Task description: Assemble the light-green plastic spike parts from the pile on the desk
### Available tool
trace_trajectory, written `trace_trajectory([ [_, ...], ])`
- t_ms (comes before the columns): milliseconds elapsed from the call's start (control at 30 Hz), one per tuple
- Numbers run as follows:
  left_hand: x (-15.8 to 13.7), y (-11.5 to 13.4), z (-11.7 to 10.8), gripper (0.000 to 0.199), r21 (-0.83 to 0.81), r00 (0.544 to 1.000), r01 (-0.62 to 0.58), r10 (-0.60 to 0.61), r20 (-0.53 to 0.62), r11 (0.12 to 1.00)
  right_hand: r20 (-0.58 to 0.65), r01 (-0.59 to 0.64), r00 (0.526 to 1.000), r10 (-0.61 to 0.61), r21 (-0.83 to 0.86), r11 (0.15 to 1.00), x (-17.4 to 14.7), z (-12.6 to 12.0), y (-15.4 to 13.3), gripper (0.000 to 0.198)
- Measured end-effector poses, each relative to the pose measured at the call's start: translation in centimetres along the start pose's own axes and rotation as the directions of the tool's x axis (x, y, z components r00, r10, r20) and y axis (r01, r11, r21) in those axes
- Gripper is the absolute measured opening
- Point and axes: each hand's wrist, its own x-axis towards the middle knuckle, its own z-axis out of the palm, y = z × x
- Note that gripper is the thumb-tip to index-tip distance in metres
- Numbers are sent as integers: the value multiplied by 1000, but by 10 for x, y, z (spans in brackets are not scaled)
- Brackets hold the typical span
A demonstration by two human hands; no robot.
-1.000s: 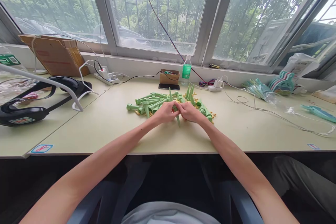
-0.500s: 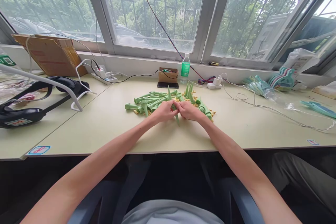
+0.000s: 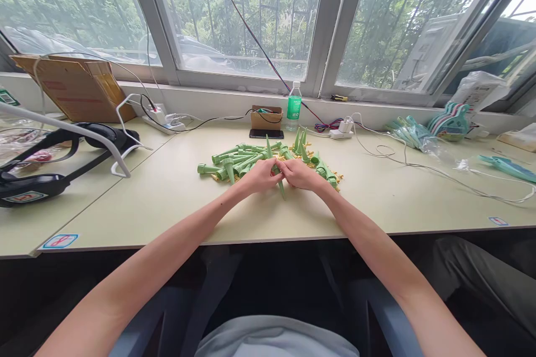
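Observation:
My left hand (image 3: pixel 262 177) and my right hand (image 3: pixel 298 173) meet above the desk, fingers closed and thumbs close together. Between them they grip a green plastic watering spike (image 3: pixel 282 188), its pointed end slanting down toward me. The fingers hide most of its middle. Just behind the hands another green point (image 3: pixel 268 148) sticks upward; whether it belongs to the held piece I cannot tell. Around the hands lies a pile of similar green spikes (image 3: pixel 228 163), with small yellow parts (image 3: pixel 340 178) scattered among them at the right.
Behind the pile are a phone (image 3: pixel 266 134), a small cardboard box (image 3: pixel 267 118) and a water bottle (image 3: pixel 293 106). A black strapped headset (image 3: pixel 37 187) and a white rack (image 3: pixel 84 133) occupy the left. White cables (image 3: pixel 444 174) and teal hangers (image 3: pixel 454 121) lie right.
The camera view has shifted slightly. Both hands keep their grip on the spike, with hardly any visible movement.

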Motion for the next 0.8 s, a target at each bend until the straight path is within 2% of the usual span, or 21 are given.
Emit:
trace_trajectory([
  [400, 2, -5, 2, 20, 28, 999, 2, -3, 32, 1000, 9, -7, 1000, 7, -13, 1000, 0, -1, -1, 50],
  [800, 0, 1, -2, 23, 42, 999, 8, -9, 39, 999, 22, -4, 1000, 5, -37, 999, 0, -2, -3, 49],
])
